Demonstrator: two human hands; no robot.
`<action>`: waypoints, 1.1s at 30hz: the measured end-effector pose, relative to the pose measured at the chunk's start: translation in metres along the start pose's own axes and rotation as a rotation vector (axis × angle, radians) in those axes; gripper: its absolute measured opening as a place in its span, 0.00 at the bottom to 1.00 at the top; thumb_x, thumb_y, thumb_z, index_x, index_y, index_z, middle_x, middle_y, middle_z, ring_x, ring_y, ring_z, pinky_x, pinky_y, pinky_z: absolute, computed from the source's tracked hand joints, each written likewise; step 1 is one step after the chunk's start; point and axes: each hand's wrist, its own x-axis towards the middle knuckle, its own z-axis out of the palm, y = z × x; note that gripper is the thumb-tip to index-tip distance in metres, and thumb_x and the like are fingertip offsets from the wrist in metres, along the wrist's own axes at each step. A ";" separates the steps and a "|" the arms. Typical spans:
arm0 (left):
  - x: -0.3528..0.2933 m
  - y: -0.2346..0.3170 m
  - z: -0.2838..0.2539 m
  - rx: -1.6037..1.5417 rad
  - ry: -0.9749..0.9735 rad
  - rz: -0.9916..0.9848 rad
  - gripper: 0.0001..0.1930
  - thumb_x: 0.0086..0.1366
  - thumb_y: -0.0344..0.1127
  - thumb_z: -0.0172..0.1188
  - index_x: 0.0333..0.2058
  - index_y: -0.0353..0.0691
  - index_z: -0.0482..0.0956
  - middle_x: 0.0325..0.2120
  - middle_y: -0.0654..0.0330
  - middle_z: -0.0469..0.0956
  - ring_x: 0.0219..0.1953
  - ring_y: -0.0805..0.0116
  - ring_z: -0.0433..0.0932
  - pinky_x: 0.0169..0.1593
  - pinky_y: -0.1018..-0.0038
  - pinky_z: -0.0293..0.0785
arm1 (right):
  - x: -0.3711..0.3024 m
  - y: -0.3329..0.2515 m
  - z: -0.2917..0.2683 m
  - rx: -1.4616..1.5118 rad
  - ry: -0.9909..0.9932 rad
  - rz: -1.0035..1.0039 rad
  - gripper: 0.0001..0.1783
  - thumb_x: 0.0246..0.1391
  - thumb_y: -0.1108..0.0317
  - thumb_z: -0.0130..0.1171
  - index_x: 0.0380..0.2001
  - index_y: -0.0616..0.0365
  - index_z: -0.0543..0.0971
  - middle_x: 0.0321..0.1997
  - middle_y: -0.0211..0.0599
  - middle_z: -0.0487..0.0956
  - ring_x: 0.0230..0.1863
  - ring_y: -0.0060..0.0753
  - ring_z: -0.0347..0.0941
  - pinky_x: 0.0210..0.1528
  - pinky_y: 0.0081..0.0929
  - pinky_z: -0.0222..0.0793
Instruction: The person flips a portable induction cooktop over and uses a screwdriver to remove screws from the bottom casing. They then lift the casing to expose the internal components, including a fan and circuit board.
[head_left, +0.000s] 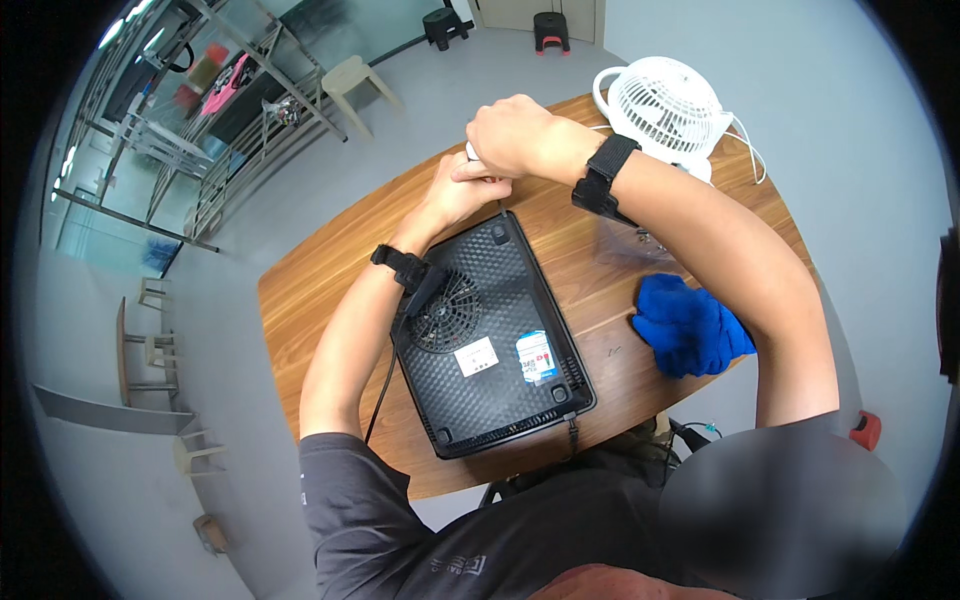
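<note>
A black flat appliance with a round vent grille, like an induction cooker turned underside up [490, 300], lies on the wooden table [340, 260] before me. Beyond its far edge my hands meet. My right hand [510, 130] is curled closed above my left hand [465, 190], whose fingers are also bent closed. A small bit of something white [471, 151] shows at the right hand; its kind is hidden. A dark cord piece shows below the left fingers, near the appliance's far corner. Whether it is held, I cannot tell.
A white fan [665, 105] stands at the far right of the table. A blue cloth [690, 325] lies bunched at the right edge, near a clear plastic bag [625, 243] partly behind my right arm. A black cable [380, 400] runs down the appliance's left side. Stools and a metal rack stand beyond.
</note>
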 end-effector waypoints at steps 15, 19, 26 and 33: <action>0.005 -0.002 -0.002 -0.174 0.039 0.152 0.17 0.53 0.38 0.72 0.38 0.33 0.82 0.31 0.57 0.85 0.36 0.66 0.81 0.43 0.66 0.78 | 0.004 0.008 0.005 0.057 -0.233 -0.129 0.27 0.60 0.55 0.54 0.61 0.50 0.73 0.50 0.48 0.83 0.52 0.51 0.80 0.52 0.44 0.76; 0.003 -0.008 0.007 -0.174 0.096 0.090 0.15 0.54 0.37 0.71 0.36 0.34 0.81 0.31 0.58 0.84 0.35 0.69 0.79 0.42 0.68 0.77 | -0.002 0.007 -0.007 0.053 -0.178 -0.156 0.29 0.66 0.45 0.49 0.60 0.53 0.73 0.49 0.54 0.82 0.48 0.56 0.81 0.51 0.47 0.76; -0.002 -0.003 0.011 -0.062 0.072 0.015 0.14 0.54 0.38 0.72 0.34 0.36 0.83 0.30 0.58 0.84 0.35 0.66 0.82 0.42 0.66 0.78 | 0.003 -0.007 -0.003 -0.012 -0.189 -0.031 0.27 0.67 0.45 0.50 0.54 0.58 0.77 0.37 0.47 0.85 0.40 0.52 0.83 0.44 0.45 0.77; -0.013 -0.006 0.003 -0.182 0.044 0.132 0.23 0.53 0.37 0.74 0.46 0.34 0.79 0.43 0.55 0.82 0.45 0.64 0.81 0.49 0.65 0.78 | 0.002 -0.013 0.000 0.076 -0.289 -0.102 0.37 0.56 0.65 0.59 0.70 0.39 0.64 0.53 0.47 0.82 0.51 0.56 0.81 0.54 0.50 0.76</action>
